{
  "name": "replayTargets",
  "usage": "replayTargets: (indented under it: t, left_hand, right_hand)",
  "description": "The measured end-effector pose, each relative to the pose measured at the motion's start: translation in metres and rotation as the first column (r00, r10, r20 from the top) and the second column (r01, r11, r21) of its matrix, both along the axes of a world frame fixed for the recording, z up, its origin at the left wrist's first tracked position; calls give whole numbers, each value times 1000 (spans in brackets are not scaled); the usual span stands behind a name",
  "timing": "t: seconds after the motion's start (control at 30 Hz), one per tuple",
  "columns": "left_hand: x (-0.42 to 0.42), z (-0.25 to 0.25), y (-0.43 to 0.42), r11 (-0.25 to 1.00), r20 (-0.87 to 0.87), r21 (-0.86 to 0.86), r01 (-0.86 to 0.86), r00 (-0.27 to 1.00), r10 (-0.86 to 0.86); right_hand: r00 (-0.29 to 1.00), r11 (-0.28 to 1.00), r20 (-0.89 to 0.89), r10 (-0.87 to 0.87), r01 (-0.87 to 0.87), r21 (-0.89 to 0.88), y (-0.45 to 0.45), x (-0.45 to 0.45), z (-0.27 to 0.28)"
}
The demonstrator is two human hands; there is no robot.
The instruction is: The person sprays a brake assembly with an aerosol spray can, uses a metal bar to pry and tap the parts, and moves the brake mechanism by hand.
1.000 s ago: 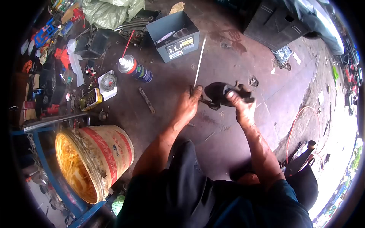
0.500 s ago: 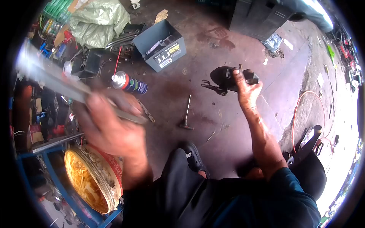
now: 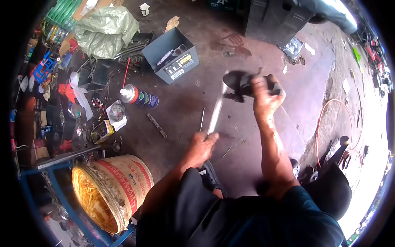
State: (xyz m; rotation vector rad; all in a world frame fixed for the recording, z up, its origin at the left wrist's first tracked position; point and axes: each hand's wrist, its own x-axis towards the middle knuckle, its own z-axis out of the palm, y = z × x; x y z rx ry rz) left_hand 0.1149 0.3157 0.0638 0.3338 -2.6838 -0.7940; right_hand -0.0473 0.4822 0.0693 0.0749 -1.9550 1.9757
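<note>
Work appearing midway, the left hand [image 3: 199, 149] is gripping a metal bar [image 3: 216, 112] angled toward the black disc-shaped part [image 3: 238, 83] the right hand [image 3: 266, 99] is clutching.

Floor [image 3: 181, 103] smooth, dark purplish-brown, scuffed. Dark reddish stain [image 3: 236, 46] toward its far edge. Along the right side the surface breaks at a ragged line into rough grey ground [image 3: 340, 92]. Blue metal frame [image 3: 63, 197] at the near left corner. Strong white light [image 3: 372, 193] beyond the right edge, near end brightest; left side dimmer.
</note>
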Motion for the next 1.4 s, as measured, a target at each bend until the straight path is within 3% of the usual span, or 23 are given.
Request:
replayTargets:
  t: [0.03,0.07,0.1,0.2,0.27,0.33,0.37,0.4,0.43,0.47,0.5,0.53,0.63,0.67,0.7,0.73,0.8,0.87,0.93,1.07,1.13,1.33,1.4]
  left_hand:
    - [3,2,6,928,240,350,-125,970,40]
    - [-4,3,8,733,452,619,-282,891,-39]
    - [-5,9,-16,876,28,482,2,999,-18]
    - [-21,92,-53,553,-289,833,3,855,430]
    - [-6,68,-44,676,-265,733,-68,887,377]
    - [-6,-10,16,918,277,394,-50,959,-66]
    - [-2,-30,18,795,429,593,-128,886,-177]
    - [-1,-52,18,632,523,739,-234,791,-318]
    - [-10,-27,12,643,551,665,-380,830,-80]
    - [-17,2,-11,796,195,595,-116,981,-3]
    - [-13,31,-42,461,182,866,-194,981,72]
    - [-23,61,-43,408,-5,901,-149,936,352]
    - [-25,25,-23,229,-381,923,309,823,422]
    - [-19,-2,20,530,117,780,-333,909,400]
    - [-19,-25,34,618,317,747,-247,948,-5]
    - [-14,-46,40,660,490,739,-135,780,-389]
    - [-5,-65,28,615,485,724,-313,865,-130]
    - [-14,-13,14,425,434,795,-432,896,98]
    - [-24,-25,-3,480,137,856,-193,979,151]
    - [-46,-45,4,628,1,777,-38,998,60]
    - [-53,-42,17,459,-20,888,-8,998,56]
    - [-51,-57,11,443,61,897,-11,993,-100]
    - [-52,-44,2,222,111,970,-103,994,-22]
  right_hand:
    - [941,908,-336,39,107,405,12,-8,-7]
    - [959,968,-270,-80,139,208,12,-18,-11]
    - [969,982,-165,-184,190,19,14,-20,-14]
    - [989,976,-51,-136,125,-178,33,-18,-26]
    - [978,946,-48,-202,182,-269,29,-20,-25]
    - [973,954,-97,-211,183,-238,16,-18,-25]
    - [993,999,-110,-38,39,7,20,-12,-12]
    - [989,999,-140,-39,35,-31,25,-16,-29]
    - [986,978,-127,-103,77,-193,27,-25,-31]
    - [986,937,-75,-151,119,-329,34,-23,-34]
    - [959,906,-5,-284,267,-329,36,-24,-33]
    - [975,934,9,-224,217,-283,48,-26,-38]
    - [967,848,34,-251,237,-474,36,-34,-34]
    - [962,801,40,-270,247,-545,23,-33,-31]
    - [961,738,74,-268,254,-625,8,-33,-23]
    - [987,940,-16,-157,144,-310,18,-27,-29]
    - [971,748,223,-80,207,-631,20,-31,-29]
    - [926,740,340,-162,342,-579,33,-19,-44]
    - [915,688,381,-134,363,-629,27,-36,-47]
    - [845,668,529,84,346,-659,18,1,-54]
    - [817,697,558,147,314,-644,14,15,-60]
    - [657,798,620,429,46,-601,11,38,-49]
    - [635,894,647,421,-168,-416,23,39,-44]
